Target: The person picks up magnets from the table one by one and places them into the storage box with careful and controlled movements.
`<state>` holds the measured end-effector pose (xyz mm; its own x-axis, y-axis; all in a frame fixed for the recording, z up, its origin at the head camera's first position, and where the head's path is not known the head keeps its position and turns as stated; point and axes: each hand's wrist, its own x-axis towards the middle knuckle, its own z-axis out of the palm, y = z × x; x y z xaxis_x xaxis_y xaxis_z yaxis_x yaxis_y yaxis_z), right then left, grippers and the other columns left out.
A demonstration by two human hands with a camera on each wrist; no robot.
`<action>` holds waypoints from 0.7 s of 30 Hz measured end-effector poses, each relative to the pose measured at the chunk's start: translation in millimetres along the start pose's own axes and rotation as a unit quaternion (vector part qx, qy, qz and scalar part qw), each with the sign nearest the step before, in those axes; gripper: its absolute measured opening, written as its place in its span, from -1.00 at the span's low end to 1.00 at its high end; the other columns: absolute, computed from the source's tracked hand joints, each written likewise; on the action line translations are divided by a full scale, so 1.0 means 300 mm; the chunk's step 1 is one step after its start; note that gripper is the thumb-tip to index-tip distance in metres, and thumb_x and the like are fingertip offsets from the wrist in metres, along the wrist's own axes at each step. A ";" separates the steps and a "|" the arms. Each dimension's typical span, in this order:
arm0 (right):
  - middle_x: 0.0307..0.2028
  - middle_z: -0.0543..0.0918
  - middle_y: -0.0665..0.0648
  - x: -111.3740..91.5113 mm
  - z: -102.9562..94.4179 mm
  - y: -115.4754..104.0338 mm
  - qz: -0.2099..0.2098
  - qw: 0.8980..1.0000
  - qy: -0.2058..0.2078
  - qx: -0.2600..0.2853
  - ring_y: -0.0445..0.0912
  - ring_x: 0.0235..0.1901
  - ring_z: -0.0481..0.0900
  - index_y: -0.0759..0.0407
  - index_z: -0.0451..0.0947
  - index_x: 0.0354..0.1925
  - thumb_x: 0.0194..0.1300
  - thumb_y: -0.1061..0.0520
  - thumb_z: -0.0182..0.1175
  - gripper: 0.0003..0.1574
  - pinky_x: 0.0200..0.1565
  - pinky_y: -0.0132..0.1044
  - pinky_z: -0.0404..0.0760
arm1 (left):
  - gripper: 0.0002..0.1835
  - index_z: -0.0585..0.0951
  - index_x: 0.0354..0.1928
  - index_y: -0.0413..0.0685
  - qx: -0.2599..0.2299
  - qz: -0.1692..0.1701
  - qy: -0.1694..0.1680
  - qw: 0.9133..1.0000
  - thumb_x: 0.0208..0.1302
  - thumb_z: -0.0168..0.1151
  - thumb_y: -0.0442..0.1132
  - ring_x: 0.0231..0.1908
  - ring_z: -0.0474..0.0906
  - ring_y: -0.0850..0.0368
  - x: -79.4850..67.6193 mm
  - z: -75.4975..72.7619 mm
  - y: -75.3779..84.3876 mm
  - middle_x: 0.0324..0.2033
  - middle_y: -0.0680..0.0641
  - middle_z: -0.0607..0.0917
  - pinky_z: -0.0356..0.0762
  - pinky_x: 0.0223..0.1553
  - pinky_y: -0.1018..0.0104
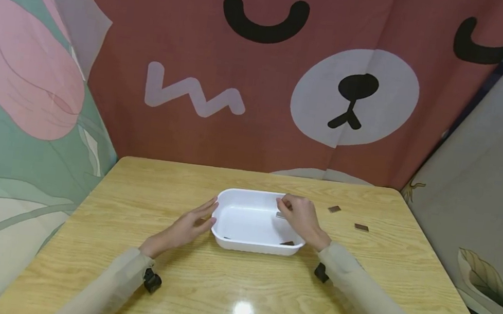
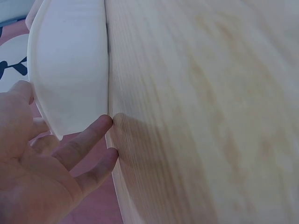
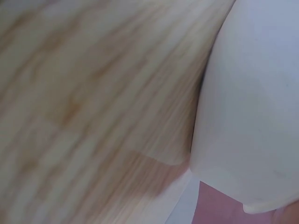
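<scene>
A white rectangular plastic tray (image 1: 248,246) stands on the wooden table. My left hand (image 1: 187,226) rests against its left side, fingers extended; in the left wrist view two fingertips touch the tabletop beside the tray wall (image 2: 70,70). Over the tray's right part is my right hand (image 1: 300,217), with thumb and fingers curled together. Just under its fingertips a small flat greyish piece (image 1: 280,215) shows; whether it is gripped or lies in the tray is unclear. A small dark brown flat piece (image 1: 287,243) lies inside at the near right corner. The right wrist view shows the tray's outer wall (image 3: 247,107), not the right fingers.
Two small flat brown pieces lie on the table to the right of the tray, one farther back (image 1: 334,209) and one nearer the right edge (image 1: 361,227). Printed curtains (image 1: 179,133) hang behind the table and at both sides.
</scene>
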<state>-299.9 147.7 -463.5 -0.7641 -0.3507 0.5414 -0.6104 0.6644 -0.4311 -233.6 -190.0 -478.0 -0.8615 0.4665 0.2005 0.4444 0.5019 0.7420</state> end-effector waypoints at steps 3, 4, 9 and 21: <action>-0.58 0.65 -0.05 0.000 -0.002 0.004 0.001 1.000 0.002 -0.001 -0.28 -0.64 0.45 0.12 0.66 -0.48 0.39 0.14 0.23 -0.73 -0.59 -0.39 0.50 | -0.34 0.19 0.48 -0.23 0.001 -0.002 0.000 1.000 0.54 0.02 0.00 0.44 0.08 -0.09 0.002 -0.001 0.003 0.52 -0.05 0.00 0.49 0.19 0.23; -0.57 0.66 -0.04 -0.001 -0.003 0.005 0.000 1.000 0.001 -0.001 -0.28 -0.64 0.46 0.12 0.67 -0.48 0.39 0.13 0.23 -0.72 -0.58 -0.39 0.51 | -0.35 0.19 0.48 -0.23 0.002 -0.001 0.000 1.000 0.54 0.02 -0.01 0.44 0.08 -0.10 0.002 -0.001 0.004 0.52 -0.06 0.00 0.49 0.20 0.23; -0.58 0.66 -0.04 -0.003 -0.009 0.004 -0.007 1.000 0.003 0.003 -0.28 -0.64 0.46 0.13 0.66 -0.48 0.39 0.14 0.24 -0.73 -0.59 -0.39 0.51 | -0.36 0.18 0.48 -0.23 0.001 0.002 -0.002 1.000 0.54 0.03 -0.05 0.43 0.11 -0.11 0.001 -0.002 0.008 0.52 -0.06 -0.01 0.50 0.18 0.25; -0.61 0.62 -0.06 -0.013 -0.019 0.006 0.007 1.000 -0.007 0.000 -0.28 -0.68 0.38 0.14 0.66 -0.49 0.39 0.16 0.24 -0.73 -0.64 -0.41 0.42 | -0.39 0.20 0.48 -0.24 0.001 -0.004 -0.004 1.000 0.55 0.04 -0.10 0.42 0.15 -0.08 0.001 -0.006 0.014 0.52 -0.04 -0.01 0.51 0.18 0.27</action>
<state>-296.8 153.9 -462.2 -0.7751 -0.3514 0.5251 -0.6001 0.6697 -0.4375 -232.3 -189.1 -473.6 -0.8629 0.4680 0.1907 0.4386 0.5062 0.7426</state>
